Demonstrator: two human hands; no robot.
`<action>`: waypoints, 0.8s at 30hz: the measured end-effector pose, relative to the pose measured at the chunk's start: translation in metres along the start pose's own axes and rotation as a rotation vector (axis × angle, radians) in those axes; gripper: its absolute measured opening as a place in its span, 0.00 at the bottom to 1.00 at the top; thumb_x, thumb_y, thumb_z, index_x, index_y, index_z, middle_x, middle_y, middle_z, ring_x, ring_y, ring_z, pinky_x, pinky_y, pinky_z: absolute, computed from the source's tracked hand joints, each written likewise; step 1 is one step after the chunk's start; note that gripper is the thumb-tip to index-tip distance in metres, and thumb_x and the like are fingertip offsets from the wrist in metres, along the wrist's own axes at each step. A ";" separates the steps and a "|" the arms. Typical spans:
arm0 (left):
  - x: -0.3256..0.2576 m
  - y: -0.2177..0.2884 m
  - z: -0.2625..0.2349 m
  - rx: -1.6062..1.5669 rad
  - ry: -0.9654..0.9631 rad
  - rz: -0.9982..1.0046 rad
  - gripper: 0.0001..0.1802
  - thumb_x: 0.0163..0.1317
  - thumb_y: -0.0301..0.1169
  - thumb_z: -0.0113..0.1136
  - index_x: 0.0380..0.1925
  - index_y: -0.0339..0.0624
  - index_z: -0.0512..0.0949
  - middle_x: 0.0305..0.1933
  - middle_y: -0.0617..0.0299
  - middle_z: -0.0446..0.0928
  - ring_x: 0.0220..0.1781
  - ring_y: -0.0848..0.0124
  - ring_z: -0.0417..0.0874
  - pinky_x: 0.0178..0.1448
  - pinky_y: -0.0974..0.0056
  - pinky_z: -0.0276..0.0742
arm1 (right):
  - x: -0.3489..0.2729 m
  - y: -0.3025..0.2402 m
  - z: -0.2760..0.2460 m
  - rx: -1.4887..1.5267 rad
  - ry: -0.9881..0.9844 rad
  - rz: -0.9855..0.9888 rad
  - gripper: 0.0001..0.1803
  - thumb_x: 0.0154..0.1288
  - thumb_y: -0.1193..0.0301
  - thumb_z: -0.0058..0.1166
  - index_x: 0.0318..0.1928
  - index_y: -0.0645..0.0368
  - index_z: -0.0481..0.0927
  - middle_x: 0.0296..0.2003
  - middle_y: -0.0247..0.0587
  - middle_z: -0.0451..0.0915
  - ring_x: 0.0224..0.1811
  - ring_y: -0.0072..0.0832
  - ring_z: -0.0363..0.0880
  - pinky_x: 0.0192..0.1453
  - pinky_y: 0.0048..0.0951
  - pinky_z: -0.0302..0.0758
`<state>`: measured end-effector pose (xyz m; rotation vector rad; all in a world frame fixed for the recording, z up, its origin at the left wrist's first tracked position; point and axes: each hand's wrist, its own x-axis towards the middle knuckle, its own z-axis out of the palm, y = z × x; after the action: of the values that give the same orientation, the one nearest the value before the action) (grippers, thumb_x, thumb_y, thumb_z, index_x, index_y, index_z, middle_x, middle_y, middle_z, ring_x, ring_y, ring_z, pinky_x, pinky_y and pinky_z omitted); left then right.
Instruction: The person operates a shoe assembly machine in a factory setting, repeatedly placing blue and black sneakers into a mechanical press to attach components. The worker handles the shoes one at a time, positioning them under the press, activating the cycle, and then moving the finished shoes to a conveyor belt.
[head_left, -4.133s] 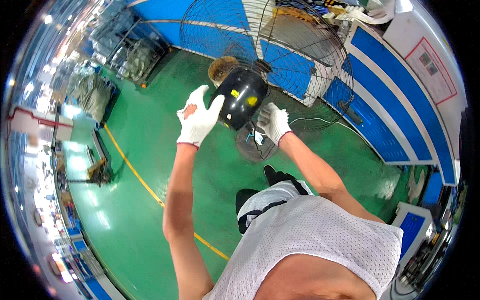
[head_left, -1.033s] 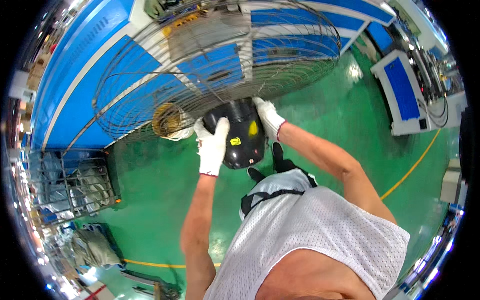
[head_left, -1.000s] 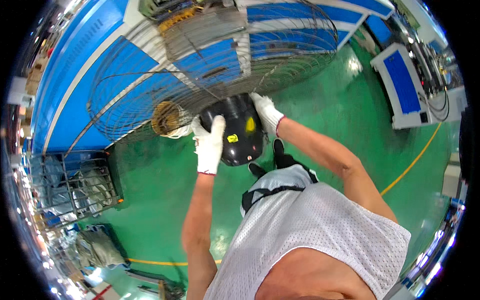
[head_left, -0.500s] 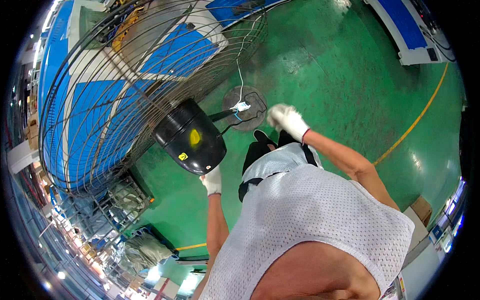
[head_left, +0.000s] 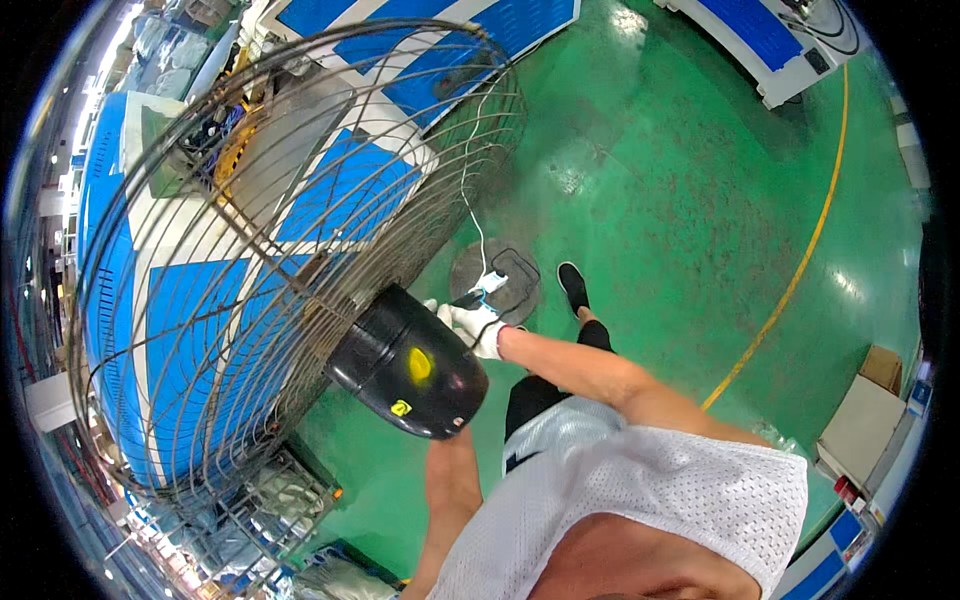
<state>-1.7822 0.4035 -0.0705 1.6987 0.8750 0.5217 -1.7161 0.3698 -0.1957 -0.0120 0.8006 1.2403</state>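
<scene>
Green painted floor (head_left: 680, 180) is shining under overhead light — a yellow line (head_left: 800, 260) is curving across it toward the right. Blue-and-white panels (head_left: 350, 180) are showing behind the wire mesh. A cardboard box (head_left: 862, 420) is sitting at right; wire racks (head_left: 270, 500) are standing at lower left.

Black motor housing (head_left: 408, 366) with yellow sticker, white glove (head_left: 470, 325), green floor (head_left: 650, 180).

White mesh vest, white glove (head_left: 470, 322), black shoe (head_left: 573, 287)
</scene>
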 end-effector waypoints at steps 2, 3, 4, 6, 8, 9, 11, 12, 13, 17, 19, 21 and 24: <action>0.000 -0.012 -0.005 0.026 -0.090 0.029 0.34 0.64 0.23 0.67 0.69 0.38 0.66 0.56 0.54 0.78 0.57 0.64 0.79 0.67 0.59 0.74 | 0.096 -0.028 -0.054 0.168 -0.419 0.056 0.18 0.81 0.61 0.44 0.50 0.62 0.79 0.40 0.39 0.85 0.40 0.33 0.83 0.53 0.37 0.81; 0.001 -0.020 -0.009 0.031 -0.104 0.039 0.34 0.64 0.23 0.66 0.69 0.38 0.66 0.56 0.54 0.77 0.58 0.64 0.79 0.67 0.59 0.74 | 0.114 -0.036 -0.057 0.185 -0.610 0.091 0.21 0.82 0.60 0.38 0.52 0.64 0.79 0.43 0.43 0.85 0.45 0.36 0.82 0.59 0.40 0.79; 0.005 -0.029 -0.013 0.024 -0.120 0.034 0.34 0.64 0.23 0.66 0.70 0.38 0.66 0.57 0.54 0.77 0.58 0.64 0.79 0.67 0.59 0.73 | 0.113 -0.037 -0.049 0.206 -0.806 0.249 0.22 0.83 0.60 0.36 0.50 0.64 0.79 0.44 0.44 0.85 0.45 0.38 0.82 0.56 0.40 0.80; 0.014 -0.039 -0.015 0.017 -0.146 0.043 0.34 0.65 0.24 0.65 0.70 0.38 0.65 0.57 0.54 0.77 0.59 0.64 0.78 0.68 0.59 0.73 | 0.122 -0.036 -0.052 -0.155 -0.708 -0.087 0.19 0.80 0.63 0.38 0.46 0.65 0.79 0.40 0.42 0.85 0.41 0.36 0.83 0.51 0.41 0.81; 0.017 -0.037 -0.020 0.020 -0.159 0.060 0.33 0.65 0.24 0.64 0.70 0.38 0.65 0.58 0.54 0.76 0.59 0.64 0.78 0.68 0.59 0.72 | 0.143 -0.029 -0.064 -0.604 -0.508 -0.428 0.17 0.78 0.66 0.40 0.43 0.65 0.79 0.36 0.41 0.84 0.37 0.33 0.83 0.47 0.42 0.83; 0.016 -0.042 -0.027 0.015 -0.144 0.052 0.33 0.65 0.24 0.64 0.70 0.38 0.65 0.58 0.54 0.76 0.59 0.64 0.78 0.69 0.59 0.72 | 0.134 -0.023 -0.063 -0.545 -0.516 -0.342 0.16 0.77 0.67 0.39 0.43 0.66 0.79 0.34 0.39 0.84 0.35 0.32 0.83 0.45 0.42 0.84; 0.021 -0.046 -0.033 0.013 -0.162 0.049 0.33 0.66 0.25 0.63 0.70 0.38 0.65 0.59 0.53 0.76 0.60 0.64 0.77 0.69 0.59 0.71 | 0.129 -0.021 -0.060 -0.353 -0.593 -0.212 0.16 0.76 0.70 0.38 0.45 0.67 0.79 0.32 0.40 0.84 0.35 0.33 0.84 0.45 0.40 0.84; 0.025 -0.046 -0.033 0.011 -0.189 0.054 0.33 0.66 0.25 0.63 0.70 0.38 0.65 0.59 0.53 0.75 0.60 0.64 0.77 0.69 0.59 0.71 | 0.131 -0.025 -0.060 -0.226 -0.662 -0.154 0.16 0.76 0.70 0.38 0.46 0.67 0.78 0.34 0.42 0.84 0.37 0.33 0.84 0.46 0.39 0.83; 0.029 -0.048 -0.031 0.006 -0.212 0.064 0.33 0.66 0.25 0.63 0.70 0.38 0.65 0.59 0.53 0.75 0.61 0.64 0.77 0.69 0.59 0.70 | 0.132 -0.033 -0.060 -0.113 -0.727 -0.084 0.16 0.75 0.71 0.38 0.47 0.68 0.78 0.35 0.44 0.84 0.38 0.34 0.84 0.47 0.37 0.83; 0.040 -0.053 -0.043 0.011 -0.268 0.057 0.33 0.67 0.26 0.61 0.71 0.38 0.64 0.60 0.53 0.74 0.62 0.64 0.75 0.70 0.59 0.69 | 0.129 -0.017 -0.055 -0.053 -0.619 -0.272 0.17 0.75 0.70 0.37 0.49 0.68 0.77 0.38 0.46 0.83 0.41 0.36 0.84 0.50 0.36 0.82; 0.048 -0.055 -0.046 0.011 -0.296 0.060 0.32 0.67 0.26 0.61 0.71 0.38 0.64 0.61 0.53 0.74 0.63 0.64 0.75 0.71 0.59 0.68 | 0.126 -0.012 -0.050 -0.046 -0.584 -0.333 0.17 0.75 0.70 0.37 0.49 0.67 0.77 0.39 0.46 0.83 0.41 0.36 0.83 0.50 0.36 0.82; 0.055 -0.057 -0.046 0.013 -0.337 0.066 0.32 0.68 0.27 0.60 0.71 0.38 0.64 0.62 0.53 0.73 0.63 0.64 0.74 0.71 0.59 0.68 | 0.119 -0.012 -0.050 -0.040 -0.550 -0.392 0.17 0.75 0.69 0.37 0.50 0.67 0.77 0.39 0.46 0.83 0.41 0.36 0.83 0.51 0.36 0.82; 0.064 -0.057 -0.051 0.022 -0.388 0.076 0.32 0.68 0.28 0.59 0.71 0.38 0.64 0.63 0.53 0.73 0.64 0.64 0.74 0.72 0.59 0.67 | 0.111 -0.009 -0.045 -0.021 -0.516 -0.456 0.17 0.76 0.68 0.38 0.50 0.66 0.77 0.40 0.46 0.83 0.42 0.36 0.83 0.51 0.36 0.82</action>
<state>-1.7950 0.4916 -0.1149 1.7805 0.5389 0.2197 -1.7216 0.4399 -0.2928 0.1002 0.3079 0.7659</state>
